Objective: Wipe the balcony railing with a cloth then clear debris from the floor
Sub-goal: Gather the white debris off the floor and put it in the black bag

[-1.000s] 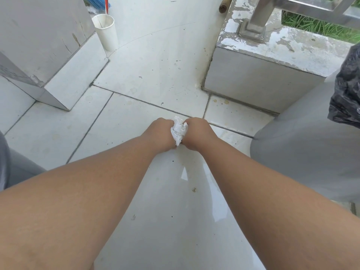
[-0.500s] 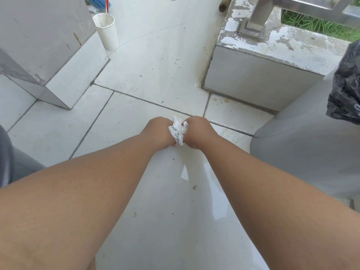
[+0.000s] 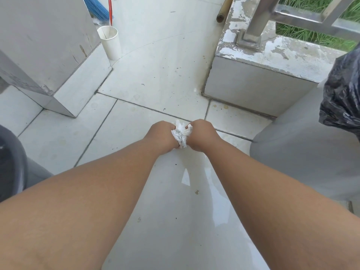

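A crumpled white wad of paper or cloth [image 3: 181,134] is squeezed between my two fists, low over the pale floor tiles [image 3: 155,78]. My left hand [image 3: 162,136] grips it from the left and my right hand [image 3: 201,136] from the right, both closed on it. The steel balcony railing [image 3: 259,18] rises at the top right from a worn concrete ledge [image 3: 272,61] with peeling paint. Small dark specks of debris [image 3: 196,191] lie on the tile below my hands.
A white paper cup [image 3: 109,41] stands by the wall base at the upper left, with a blue broom head [image 3: 96,6] behind it. A black plastic bag [image 3: 342,94] hangs at the right edge over my grey-clad knee [image 3: 302,152]. A brown pole end [image 3: 222,15] lies near the ledge.
My hands have stayed in place and kept squeezing the wad, which looks a bit more compressed. The view has shifted slightly.
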